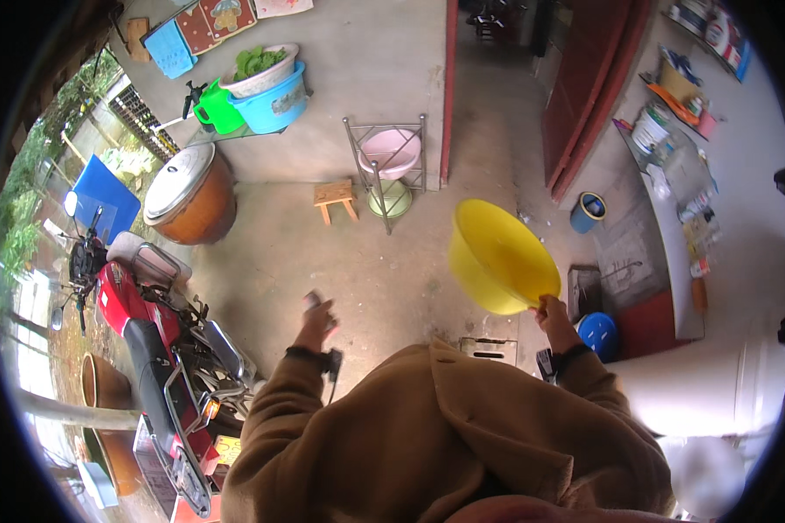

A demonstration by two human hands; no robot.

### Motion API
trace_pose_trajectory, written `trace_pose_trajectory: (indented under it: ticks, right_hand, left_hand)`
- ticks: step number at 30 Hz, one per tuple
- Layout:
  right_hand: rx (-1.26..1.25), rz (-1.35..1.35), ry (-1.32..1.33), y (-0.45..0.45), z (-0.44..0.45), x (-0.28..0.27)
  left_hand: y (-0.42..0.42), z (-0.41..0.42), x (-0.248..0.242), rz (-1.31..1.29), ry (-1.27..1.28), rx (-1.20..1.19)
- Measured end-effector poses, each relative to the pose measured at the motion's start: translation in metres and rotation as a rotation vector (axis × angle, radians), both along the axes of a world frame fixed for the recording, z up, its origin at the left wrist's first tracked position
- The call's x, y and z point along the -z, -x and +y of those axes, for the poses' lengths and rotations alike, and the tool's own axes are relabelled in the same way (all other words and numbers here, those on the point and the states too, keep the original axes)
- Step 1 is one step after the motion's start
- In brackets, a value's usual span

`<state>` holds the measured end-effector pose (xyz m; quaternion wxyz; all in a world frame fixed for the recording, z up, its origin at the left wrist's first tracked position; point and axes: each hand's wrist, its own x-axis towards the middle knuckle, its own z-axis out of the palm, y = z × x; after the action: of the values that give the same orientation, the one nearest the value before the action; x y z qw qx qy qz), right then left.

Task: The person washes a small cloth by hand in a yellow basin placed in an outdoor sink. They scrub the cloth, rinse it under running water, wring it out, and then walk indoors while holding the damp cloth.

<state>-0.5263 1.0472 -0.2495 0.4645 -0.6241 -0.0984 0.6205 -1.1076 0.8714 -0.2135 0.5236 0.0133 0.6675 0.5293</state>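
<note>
My right hand [551,314] grips the rim of a yellow plastic basin [500,258], which hangs tilted above the concrete floor with its inside partly visible. At the left, my left hand [318,318] is raised over the floor, blurred; a small greyish thing shows at its fingers, and I cannot tell what it is or whether the hand holds it. Both wrists wear dark bands with small devices. Beyond the hands, a metal rack [424,153] bears a pink basin [390,153] above a green one [390,198].
A red motorcycle [121,297] stands at the left, near a lidded brown vat [199,209]. A small wooden stool [333,193] is beside the rack. On the right are a blue bin [587,212], a blue round container [597,335] and a cluttered counter [677,287]. A doorway with a red door [592,85] lies ahead.
</note>
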Motion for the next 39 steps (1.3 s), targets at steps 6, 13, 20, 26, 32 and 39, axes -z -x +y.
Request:
trace_pose_trajectory:
  ticks: [6,13,20,26,32,39]
  right_hand:
    - [-0.237,-0.104,-0.166,0.166,0.2,-0.036]
    - [-0.134,0.051,-0.236,0.376,0.386,-0.032]
    - [-0.038,-0.12,-0.122,0.524,0.512,0.019]
    - [-0.262,0.109,-0.132,0.558,0.522,0.079]
    - [-0.987,0.495,0.179,0.529,0.436,-0.024]
    - [-0.937,1.025,-1.075,0.486,0.424,-0.31]
  left_hand:
    - [0.076,-0.133,0.058,-0.022,0.171,-0.134]
    - [0.128,-0.083,0.113,-0.338,0.407,-0.321]
    - [0.21,0.151,0.013,-0.459,0.154,-0.186]
    - [0.243,0.29,-0.024,-0.528,-0.136,0.109]
    - [0.184,0.436,-0.071,-0.851,-0.325,0.463]
    - [0.009,0.527,-0.226,-1.549,-0.815,1.13]
